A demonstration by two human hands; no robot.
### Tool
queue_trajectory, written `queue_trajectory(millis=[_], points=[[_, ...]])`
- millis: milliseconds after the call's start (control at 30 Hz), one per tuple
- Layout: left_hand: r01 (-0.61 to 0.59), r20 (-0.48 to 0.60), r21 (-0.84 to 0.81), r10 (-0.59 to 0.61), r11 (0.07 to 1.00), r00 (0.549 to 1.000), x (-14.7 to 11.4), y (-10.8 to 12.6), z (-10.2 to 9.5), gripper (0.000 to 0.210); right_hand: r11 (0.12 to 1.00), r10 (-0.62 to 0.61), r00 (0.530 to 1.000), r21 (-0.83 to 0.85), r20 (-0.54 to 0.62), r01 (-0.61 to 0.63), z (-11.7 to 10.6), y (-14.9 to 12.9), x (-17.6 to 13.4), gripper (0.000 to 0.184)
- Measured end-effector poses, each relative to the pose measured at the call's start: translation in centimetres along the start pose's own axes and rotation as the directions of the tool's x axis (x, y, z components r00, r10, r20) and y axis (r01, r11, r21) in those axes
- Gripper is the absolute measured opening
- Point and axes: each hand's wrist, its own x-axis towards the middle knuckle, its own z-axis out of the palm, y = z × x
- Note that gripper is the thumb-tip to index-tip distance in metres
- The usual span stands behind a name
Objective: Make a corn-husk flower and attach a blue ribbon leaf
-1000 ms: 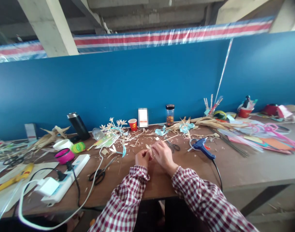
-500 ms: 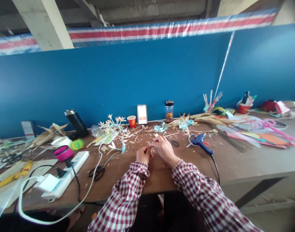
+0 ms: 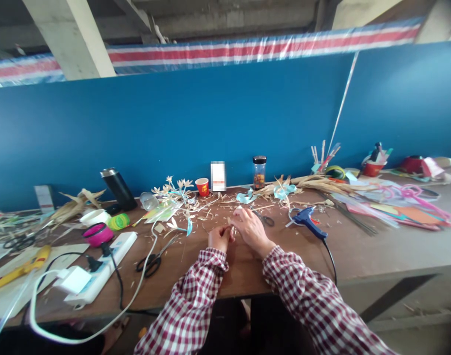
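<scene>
My left hand (image 3: 220, 238) and my right hand (image 3: 250, 229) meet over the front middle of the brown table (image 3: 195, 276). Both have their fingers closed, fingertip to fingertip. A small pale piece shows between them, too small to name. Past my fingertips, dry pale scraps (image 3: 206, 213) litter the tabletop. Black-handled scissors (image 3: 149, 265) lie open to the left of my left hand. Another pair of scissors (image 3: 267, 220) rests just beyond my right hand, partly covered by it. A blue glue gun (image 3: 309, 222) lies to the right, its cord running over the table's front edge.
Left stand a white power strip (image 3: 103, 271) with cables, a pink tape roll (image 3: 97, 234) and a dark flask (image 3: 119, 189). Pale husk flowers (image 3: 173, 190), a red paper cup (image 3: 202, 187) and a jar (image 3: 259, 172) line the blue partition (image 3: 210, 113). Dried husks (image 3: 321, 182) lie right.
My fingers have shifted slightly against each other around the small piece. The whole view has dipped a few pixels; the things on the table lie where they were.
</scene>
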Motion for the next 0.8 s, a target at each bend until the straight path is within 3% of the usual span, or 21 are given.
queue_trajectory(millis=[467, 800], points=[[0.036, -0.041, -0.072, -0.039, 0.997, 0.998, 0.0, 0.4, 0.0, 0.016, 1.0, -0.013, 1.0, -0.025, 0.009, 0.014, 0.5, -0.1, 0.0, 0.023], [0.058, -0.081, -0.062, -0.063, 0.996, 0.995, -0.5, 1.2, 0.0, 0.018, 0.995, 0.03, 0.998, 0.099, -0.05, -0.025, 0.9, 0.0, -0.2, 0.02]])
